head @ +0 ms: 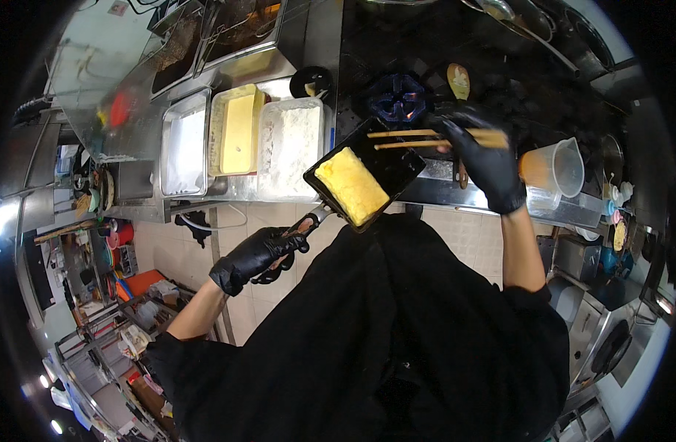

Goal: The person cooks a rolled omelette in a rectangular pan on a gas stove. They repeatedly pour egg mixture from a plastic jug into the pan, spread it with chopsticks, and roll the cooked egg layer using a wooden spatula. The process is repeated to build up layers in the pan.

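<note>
My left hand [266,257], in a black glove, grips the handle of a rectangular black omelette pan [396,166]. A thick yellow rolled omelette [352,185] lies in the half of the pan closest to my body; dark bare metal shows in the other half. My right hand [481,157], also gloved in black and slightly blurred, holds a pair of wooden chopsticks [407,133]. Their tips reach over the pan's far part, slightly apart, away from the omelette. Beyond the pan, a lit gas burner [400,98] shows blue flame.
Left of the pan stand a tub of white powder [291,141], a tub of yellow batter [238,132] and a metal tray [185,143]. A measuring jug [553,168] with orange liquid stands at right. A food-smeared spoon [458,81] lies beyond my right hand. Deep fryers [233,33] are at upper left.
</note>
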`<state>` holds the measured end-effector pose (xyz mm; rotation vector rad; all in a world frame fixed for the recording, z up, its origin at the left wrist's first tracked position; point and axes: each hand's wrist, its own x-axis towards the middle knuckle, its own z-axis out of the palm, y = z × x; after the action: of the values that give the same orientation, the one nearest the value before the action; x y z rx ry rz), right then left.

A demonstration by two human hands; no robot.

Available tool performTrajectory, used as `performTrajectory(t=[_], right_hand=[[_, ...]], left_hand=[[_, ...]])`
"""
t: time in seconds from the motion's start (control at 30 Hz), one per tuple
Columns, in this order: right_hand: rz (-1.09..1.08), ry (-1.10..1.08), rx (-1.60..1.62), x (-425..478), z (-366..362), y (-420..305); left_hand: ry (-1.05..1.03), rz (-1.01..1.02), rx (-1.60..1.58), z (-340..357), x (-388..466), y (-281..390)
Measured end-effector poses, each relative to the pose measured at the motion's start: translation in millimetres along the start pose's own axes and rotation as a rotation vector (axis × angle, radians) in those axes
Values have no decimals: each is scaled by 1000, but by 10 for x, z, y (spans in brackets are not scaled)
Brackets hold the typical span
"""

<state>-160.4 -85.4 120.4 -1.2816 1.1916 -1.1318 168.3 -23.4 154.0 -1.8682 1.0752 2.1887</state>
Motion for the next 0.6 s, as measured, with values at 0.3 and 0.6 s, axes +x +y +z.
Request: performTrajectory(t=[0.3, 0.6], right_hand=[[-352, -155, -159, -839, 398, 224], [-470, -11, -175, -861, 253, 485]], left_hand=[[80, 42, -193, 185, -21, -43], [69, 1, -192, 179, -202, 34]])
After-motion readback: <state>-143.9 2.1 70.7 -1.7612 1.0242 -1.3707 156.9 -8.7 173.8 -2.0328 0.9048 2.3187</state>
